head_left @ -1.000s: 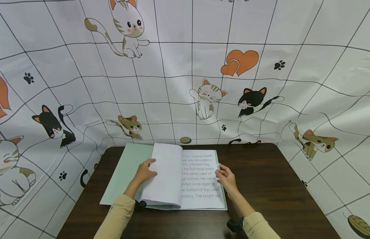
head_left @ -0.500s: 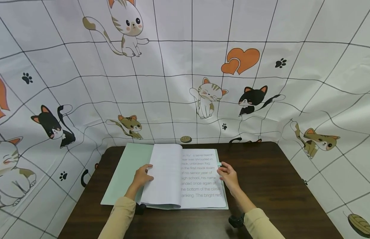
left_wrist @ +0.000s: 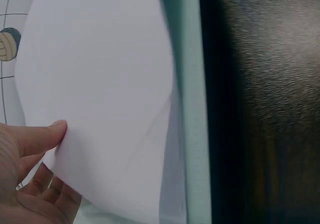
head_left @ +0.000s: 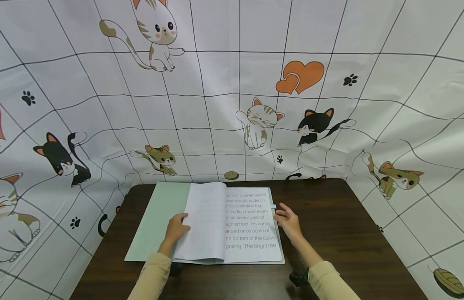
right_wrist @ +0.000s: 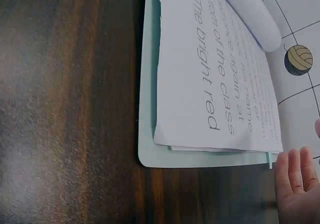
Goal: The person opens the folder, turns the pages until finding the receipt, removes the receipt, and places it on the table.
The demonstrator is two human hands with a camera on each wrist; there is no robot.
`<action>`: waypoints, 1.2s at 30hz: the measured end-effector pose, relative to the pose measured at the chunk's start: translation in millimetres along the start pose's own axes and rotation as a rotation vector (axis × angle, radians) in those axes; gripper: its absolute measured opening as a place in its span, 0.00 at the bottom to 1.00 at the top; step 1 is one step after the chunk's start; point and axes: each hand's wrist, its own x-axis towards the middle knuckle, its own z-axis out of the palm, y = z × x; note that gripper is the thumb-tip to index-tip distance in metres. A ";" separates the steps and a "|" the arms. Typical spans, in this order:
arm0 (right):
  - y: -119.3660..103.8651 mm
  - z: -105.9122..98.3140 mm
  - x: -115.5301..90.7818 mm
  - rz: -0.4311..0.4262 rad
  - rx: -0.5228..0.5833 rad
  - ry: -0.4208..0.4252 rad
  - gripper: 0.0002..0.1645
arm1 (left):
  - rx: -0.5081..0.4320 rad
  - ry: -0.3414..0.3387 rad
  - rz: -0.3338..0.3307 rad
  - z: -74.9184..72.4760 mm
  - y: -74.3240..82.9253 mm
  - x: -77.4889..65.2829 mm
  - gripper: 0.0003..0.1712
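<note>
An open book with a pale green cover point(head_left: 153, 225) lies on the table. My left hand point(head_left: 175, 229) pinches the outer edge of the white left page point(left_wrist: 105, 73), thumb on top and fingers underneath. That page is blank on its visible side and bows upward toward the spine. Large printed text covers the right page point(head_left: 250, 227). Beside its right edge is my right hand point(head_left: 290, 223), fingers extended near a small light-blue tab point(head_left: 273, 206). In the right wrist view the fingertips point(right_wrist: 294, 156) lie close by the tab; whether they touch it I cannot tell.
The dark brown wooden table point(head_left: 337, 233) extends on both sides of the book and in front of it. Behind stands a white gridded sheet point(head_left: 224, 75) printed with cartoon cats. A black wrist device point(head_left: 299, 278) sits under the right wrist.
My left hand has shifted slightly left and down, drawing the left page a little further left. The right hand has moved slightly right, and its fingers have come away from the right page's edge.
</note>
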 end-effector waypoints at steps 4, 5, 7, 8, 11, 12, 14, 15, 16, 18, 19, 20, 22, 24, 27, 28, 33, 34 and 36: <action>-1.0 -1.0 2.0 -0.025 -0.069 0.019 0.34 | 0.026 0.010 -0.021 2.3 0.1 -5.5 0.30; -1.0 -0.7 2.5 -0.027 -0.081 0.021 0.33 | 0.044 0.012 -0.021 3.1 0.0 -6.5 0.30; -0.6 0.3 3.8 -0.028 -0.107 0.015 0.33 | 0.083 0.020 -0.014 5.2 -0.4 -8.1 0.29; -0.6 1.1 4.5 -0.027 -0.113 0.010 0.34 | 0.106 0.029 -0.009 6.1 -0.7 -8.8 0.28; -1.7 3.7 6.7 -0.012 -0.104 -0.002 0.34 | 0.138 0.051 0.007 8.9 -2.8 -10.5 0.26; -2.5 4.5 7.3 -0.012 -0.100 -0.001 0.34 | 0.147 0.058 0.016 9.8 -3.9 -11.5 0.25; -4.8 6.2 8.5 -0.003 -0.083 0.002 0.35 | 0.172 0.070 0.033 11.1 -5.7 -14.2 0.24; -5.9 7.0 9.0 -0.003 -0.078 0.003 0.35 | 0.182 0.074 0.039 11.8 -6.6 -15.8 0.23; -6.9 8.0 9.5 -0.001 -0.070 0.002 0.35 | 0.196 0.080 0.044 12.3 -7.6 -17.8 0.22; -7.8 9.8 11.2 0.003 -0.061 -0.001 0.35 | 0.226 0.089 0.050 13.1 -10.5 -21.3 0.21; -8.1 10.9 12.3 0.004 -0.059 -0.005 0.36 | 0.235 0.093 0.052 13.3 -12.4 -22.9 0.21; -8.5 11.7 13.9 0.005 -0.060 -0.010 0.36 | 0.239 0.097 0.057 13.5 -14.3 -24.3 0.21; -8.7 12.9 16.9 0.011 -0.053 -0.016 0.37 | 0.257 0.098 0.081 13.8 -17.8 -26.3 0.22; -8.4 13.4 20.3 0.016 -0.054 -0.013 0.37 | 0.277 0.094 0.112 14.7 -20.6 -27.8 0.23; -7.3 14.5 23.7 0.029 -0.074 0.001 0.38 | 0.308 0.088 0.141 15.3 -20.7 -29.7 0.25; -7.1 15.1 24.6 0.034 -0.086 0.014 0.39 | 0.315 0.087 0.146 15.7 -20.6 -29.9 0.25; -10.1 19.1 27.4 0.040 -0.152 0.062 0.41 | 0.318 0.059 0.146 15.9 -20.5 -29.5 0.31; -11.2 20.0 27.7 0.039 -0.158 0.062 0.41 | 0.318 0.049 0.143 15.8 -20.6 -29.2 0.32; -12.2 21.5 29.0 0.030 -0.174 0.056 0.40 | 0.317 0.019 0.132 15.5 -21.1 -29.0 0.35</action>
